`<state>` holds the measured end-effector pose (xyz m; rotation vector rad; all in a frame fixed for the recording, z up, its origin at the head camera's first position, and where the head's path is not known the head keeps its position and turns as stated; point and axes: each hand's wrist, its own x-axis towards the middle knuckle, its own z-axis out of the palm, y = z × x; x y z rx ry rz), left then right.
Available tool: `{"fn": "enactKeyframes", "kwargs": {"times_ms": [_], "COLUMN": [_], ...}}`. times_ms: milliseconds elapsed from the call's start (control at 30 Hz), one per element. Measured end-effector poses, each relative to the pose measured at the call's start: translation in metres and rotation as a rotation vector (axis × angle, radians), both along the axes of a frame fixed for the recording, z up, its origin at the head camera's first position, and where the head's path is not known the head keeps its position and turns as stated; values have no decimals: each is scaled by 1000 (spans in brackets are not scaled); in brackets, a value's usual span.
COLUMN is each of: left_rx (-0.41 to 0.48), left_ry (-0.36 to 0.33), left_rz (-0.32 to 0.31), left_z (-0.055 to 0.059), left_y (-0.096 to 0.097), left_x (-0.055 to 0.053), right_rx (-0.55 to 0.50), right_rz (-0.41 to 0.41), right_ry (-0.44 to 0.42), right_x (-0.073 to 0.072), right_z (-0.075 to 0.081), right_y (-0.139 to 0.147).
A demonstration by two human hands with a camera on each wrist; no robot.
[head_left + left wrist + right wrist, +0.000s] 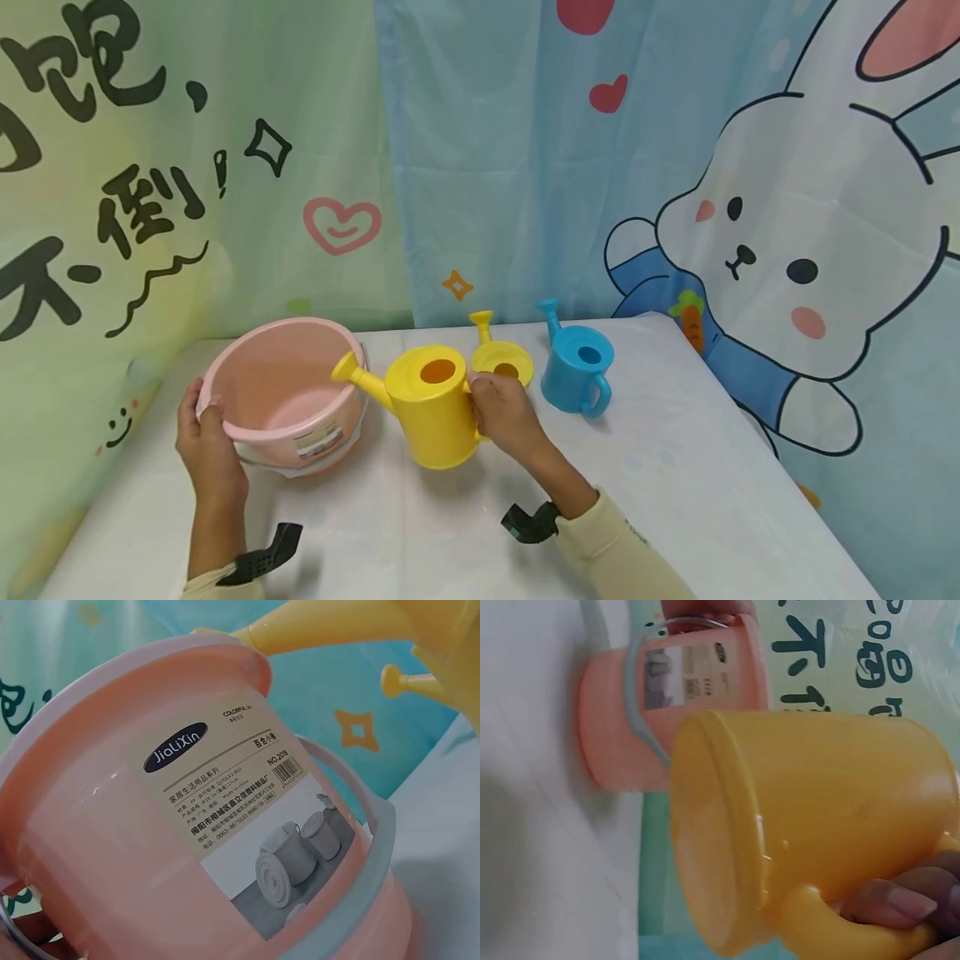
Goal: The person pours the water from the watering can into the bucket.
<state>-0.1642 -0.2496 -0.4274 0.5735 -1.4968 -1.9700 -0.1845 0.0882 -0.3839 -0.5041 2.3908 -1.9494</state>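
My left hand [212, 442] grips the rim of a pink bucket [330, 417] at its left side, thumb over the edge. The bucket has a printed label [247, 817] and a grey handle [375, 847] hanging down its side. My right hand [510, 417] holds a yellow watering can [435, 421] by its handle, above the table. The can's spout [367, 383] points left, its sprinkler head at the bucket's right rim. In the right wrist view, fingers [900, 904] wrap round the can's handle [840, 930].
Behind the held can stands a second yellow watering can [517, 357], partly hidden by it and my right hand. A blue watering can [577, 367] is to its right. All rest on a white-covered table [675, 467]; a printed curtain [487, 167] hangs behind.
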Motion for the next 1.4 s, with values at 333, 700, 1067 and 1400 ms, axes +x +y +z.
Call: {"fn": "enactKeyframes", "kwargs": {"times_ms": [333, 700, 1067, 1400], "left_rx": [14, 30, 1, -3], "left_ry": [7, 32, 23, 6], "left_rz": [3, 11, 9, 2], "left_z": [1, -2, 1, -4], "left_y": [1, 1, 0, 0], "left_x": [0, 2, -3, 0], "right_rx": [133, 326, 424, 452], "right_rz": [93, 148, 198, 238], "right_ry": [-55, -49, -38, -79], "right_x": [-9, -10, -15, -17], "right_z": [23, 53, 79, 84], "right_y": [2, -2, -10, -10]}}
